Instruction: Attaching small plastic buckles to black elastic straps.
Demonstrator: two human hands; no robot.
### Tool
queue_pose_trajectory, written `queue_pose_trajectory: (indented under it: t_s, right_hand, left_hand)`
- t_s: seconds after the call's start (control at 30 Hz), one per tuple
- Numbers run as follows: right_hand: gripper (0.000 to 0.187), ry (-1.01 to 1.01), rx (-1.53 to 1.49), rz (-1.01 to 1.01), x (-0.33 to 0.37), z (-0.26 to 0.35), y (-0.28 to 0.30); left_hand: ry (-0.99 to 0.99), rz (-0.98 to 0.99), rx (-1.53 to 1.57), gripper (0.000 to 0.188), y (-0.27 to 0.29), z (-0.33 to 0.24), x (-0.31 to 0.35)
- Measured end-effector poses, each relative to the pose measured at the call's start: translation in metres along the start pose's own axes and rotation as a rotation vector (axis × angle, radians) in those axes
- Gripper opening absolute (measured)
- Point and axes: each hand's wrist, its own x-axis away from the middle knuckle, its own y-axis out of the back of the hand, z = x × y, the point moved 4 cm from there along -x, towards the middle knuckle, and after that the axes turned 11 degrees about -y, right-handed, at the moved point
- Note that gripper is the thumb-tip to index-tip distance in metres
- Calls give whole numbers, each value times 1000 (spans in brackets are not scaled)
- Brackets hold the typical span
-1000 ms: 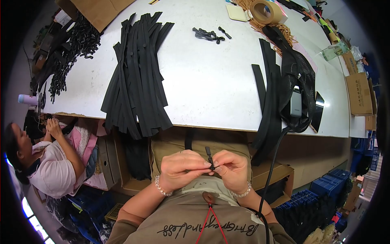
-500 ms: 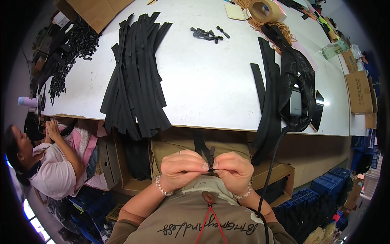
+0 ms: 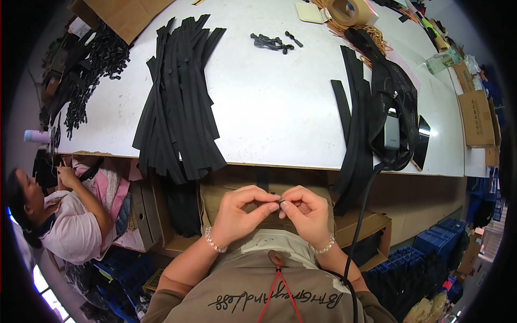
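In front of my chest, below the table edge, my left hand (image 3: 243,214) and my right hand (image 3: 305,213) meet with thumbs and fingertips pinched together. Between them is a small black zipper pull (image 3: 279,201), mostly covered by the fingers. Behind the hands a black strip (image 3: 263,178) hangs at the table edge. Several black zipper strips (image 3: 180,102) lie in a crossed pile on the left part of the table, their ends over the edge. More black strips (image 3: 355,121) lie to the right. A small group of black pulls (image 3: 272,43) sits farther back.
A black mesh bag (image 3: 396,97) with a grey device (image 3: 391,133) lies at the right, its cable running down past my arm. Beside it is a phone (image 3: 421,142). A tape roll (image 3: 347,12) stands behind. Another person (image 3: 75,215) sits at the left; cartons (image 3: 371,237) stand below.
Both hands have risen slightly toward the table edge and turned. The black pull that stood up between the fingertips is now mostly hidden. The seated person's hands have shifted a little.
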Motion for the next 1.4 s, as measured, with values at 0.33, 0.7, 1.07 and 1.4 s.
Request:
queue_pose_trajectory:
  t_s: [0.33, 0.7, 1.07, 1.4]
  right_hand:
    - [6, -287, 59, 119, -5, -7, 3]
    - [6, 38, 517, -66, 2, 9, -2]
    - [4, -241, -6, 5, -19, -25, 11]
    - [10, -369, -317, -103, -43, -46, 16]
  left_hand:
    - [305, -119, 355, 12, -3, 27, 10]
    - [311, -133, 300, 6, -3, 21, 9]
    - [349, -71, 205, 15, 1, 38, 1]
    - [532, -293, 493, 16, -1, 78, -4]
